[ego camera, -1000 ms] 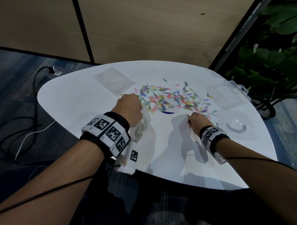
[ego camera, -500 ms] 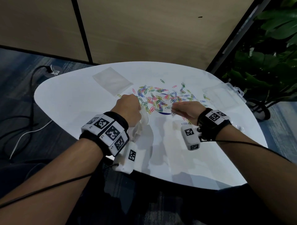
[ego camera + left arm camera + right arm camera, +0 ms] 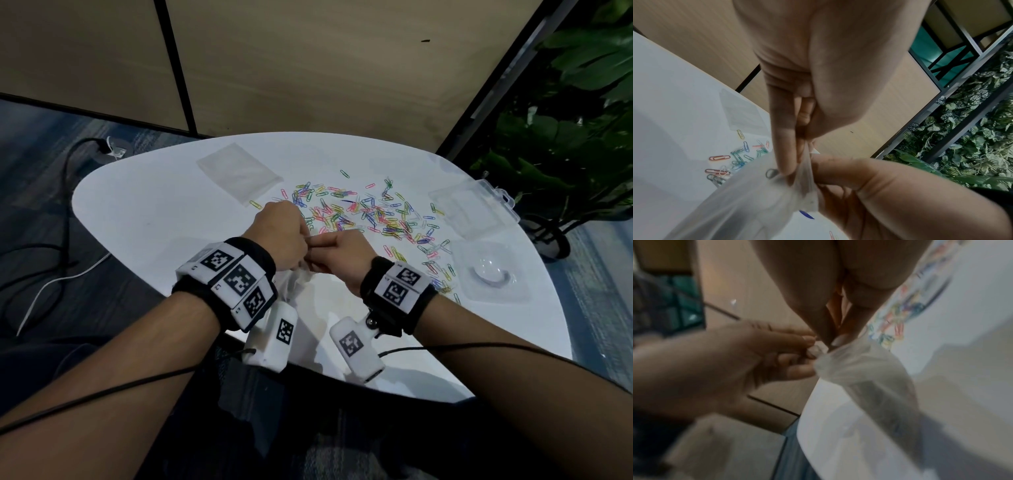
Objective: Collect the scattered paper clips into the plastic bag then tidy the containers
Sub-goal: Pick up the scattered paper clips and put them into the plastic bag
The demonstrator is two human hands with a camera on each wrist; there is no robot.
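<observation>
While our left hand (image 3: pixel 281 236) and right hand (image 3: pixel 337 255) meet over the near table (image 3: pixel 144 219), the head view shows most paper clips (image 3: pixel 363 212) lying scattered beyond them. From the left wrist, our fingers (image 3: pixel 784 146) pinch the plastic bag (image 3: pixel 748 199) at its mouth — long axis hanging down toward us, mouth up. The right wrist view, blurred, shows both hands pinching that rim — if the mouth stays bunched, clips could spill.

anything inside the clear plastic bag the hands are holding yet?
Through the clear plastic bag, pinched at its mouth by the left hand and right hand, one dark paper clip shows near the top. The lower part is hazy and runs out of frame, so further contents cannot be told.
</observation>
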